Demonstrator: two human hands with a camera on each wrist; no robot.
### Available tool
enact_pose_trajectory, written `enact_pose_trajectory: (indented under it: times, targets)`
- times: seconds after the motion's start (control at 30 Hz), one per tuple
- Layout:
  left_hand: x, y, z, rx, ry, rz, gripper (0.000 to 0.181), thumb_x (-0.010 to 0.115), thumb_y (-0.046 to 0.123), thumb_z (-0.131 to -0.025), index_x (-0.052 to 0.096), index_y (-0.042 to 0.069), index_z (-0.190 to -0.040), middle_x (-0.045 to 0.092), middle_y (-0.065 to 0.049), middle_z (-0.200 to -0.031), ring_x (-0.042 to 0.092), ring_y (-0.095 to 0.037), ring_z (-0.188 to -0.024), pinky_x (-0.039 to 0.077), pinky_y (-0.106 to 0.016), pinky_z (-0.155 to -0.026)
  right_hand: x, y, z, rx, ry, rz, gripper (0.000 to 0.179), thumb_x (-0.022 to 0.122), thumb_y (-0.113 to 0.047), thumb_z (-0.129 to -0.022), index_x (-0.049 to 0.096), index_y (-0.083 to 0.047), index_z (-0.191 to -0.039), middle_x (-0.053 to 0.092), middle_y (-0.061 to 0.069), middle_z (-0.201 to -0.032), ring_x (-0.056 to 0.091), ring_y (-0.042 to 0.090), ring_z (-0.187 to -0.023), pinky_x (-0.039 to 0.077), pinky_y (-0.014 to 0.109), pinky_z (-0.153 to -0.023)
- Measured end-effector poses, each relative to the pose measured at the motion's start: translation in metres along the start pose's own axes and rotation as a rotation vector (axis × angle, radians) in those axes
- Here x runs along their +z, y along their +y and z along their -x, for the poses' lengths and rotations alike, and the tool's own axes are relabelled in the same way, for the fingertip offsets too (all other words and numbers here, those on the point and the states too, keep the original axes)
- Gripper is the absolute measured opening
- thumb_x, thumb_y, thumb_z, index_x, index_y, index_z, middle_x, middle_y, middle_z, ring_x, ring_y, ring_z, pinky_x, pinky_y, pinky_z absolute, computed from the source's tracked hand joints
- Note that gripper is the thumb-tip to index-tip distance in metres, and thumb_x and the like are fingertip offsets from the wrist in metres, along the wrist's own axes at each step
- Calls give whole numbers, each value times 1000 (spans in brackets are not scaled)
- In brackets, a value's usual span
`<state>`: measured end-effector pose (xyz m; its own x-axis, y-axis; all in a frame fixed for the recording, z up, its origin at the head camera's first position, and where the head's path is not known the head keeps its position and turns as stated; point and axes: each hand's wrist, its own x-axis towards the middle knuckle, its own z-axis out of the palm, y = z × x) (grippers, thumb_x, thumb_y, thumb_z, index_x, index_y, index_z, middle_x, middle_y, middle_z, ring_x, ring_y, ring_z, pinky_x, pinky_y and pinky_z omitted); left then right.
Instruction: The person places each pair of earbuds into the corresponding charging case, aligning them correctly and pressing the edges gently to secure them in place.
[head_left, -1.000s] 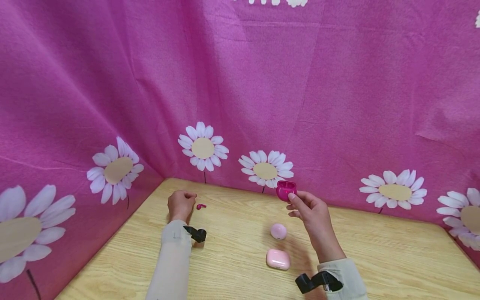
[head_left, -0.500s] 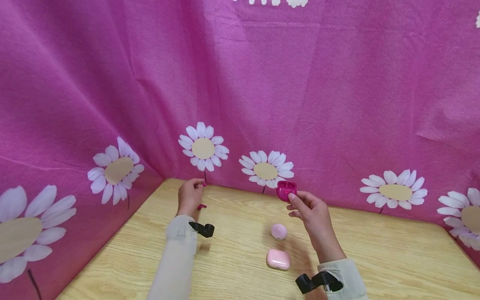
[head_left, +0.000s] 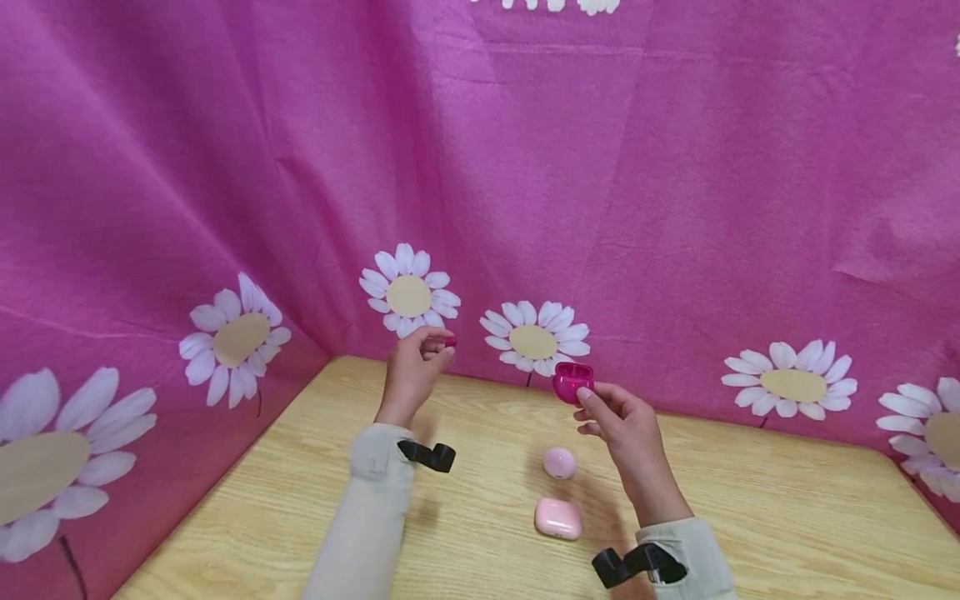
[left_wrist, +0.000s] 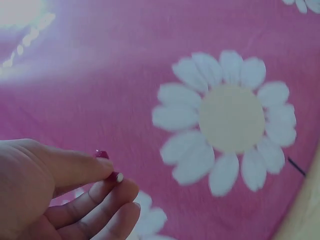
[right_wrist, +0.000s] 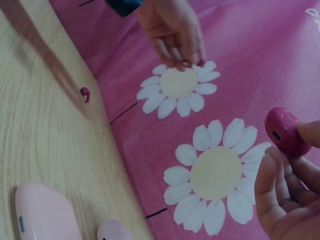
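Note:
My left hand [head_left: 415, 373] is raised off the table and pinches a small magenta earbud [head_left: 451, 342] between thumb and fingers. In the left wrist view its white-tipped stem pokes out past the fingertips. To the right, my right hand [head_left: 624, 429] holds a glossy magenta earbud case [head_left: 567, 385] between thumb and fingers, the two earbud wells showing on top. A second magenta earbud [right_wrist: 85, 93] lies on the table in the right wrist view; the left hand and arm hide it in the head view.
A small round pale pink case [head_left: 559, 462] and a wider pink case [head_left: 558, 518] rest on the wooden table [head_left: 480, 550], left of the right forearm. Behind and at the left hangs a magenta cloth [head_left: 675, 208] printed with white daisies.
My left hand has lifted off the table with the earbud and moved right toward the case. The right hand and its case have stayed in place.

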<state>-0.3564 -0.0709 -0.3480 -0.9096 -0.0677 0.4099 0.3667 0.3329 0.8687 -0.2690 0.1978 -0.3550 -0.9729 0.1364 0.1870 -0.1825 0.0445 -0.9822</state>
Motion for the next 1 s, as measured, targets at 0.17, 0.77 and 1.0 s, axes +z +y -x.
enact_pose_trajectory:
  times: [0.17,0.77,1.0]
  targets:
    - [9,20,7,55,-55,10,21,74,18,-86,69,12,-106,68,-2,-89,65,-17,-81,52,-31,-68,0,1,0,-1,-2,-1,39,64,-25,-94,59,7,-116,67,-1,-87,64,14,-79,55,29,-72]
    - [49,57,31,264,-131,-2,17,79,15,-81,70,11,-95,72,1,-81,66,-7,-71,53,-24,-62,1,-1,0,-6,-16,0,38,66,-23,-93,59,6,-116,67,6,-90,64,15,-79,56,29,-72]
    - [52,58,33,318,-134,30,15,80,15,-80,70,11,-90,73,0,-83,67,-5,-73,54,-24,-65,2,1,1,-46,-31,33,37,67,-22,-92,61,6,-116,66,3,-89,64,14,-78,56,29,-70]
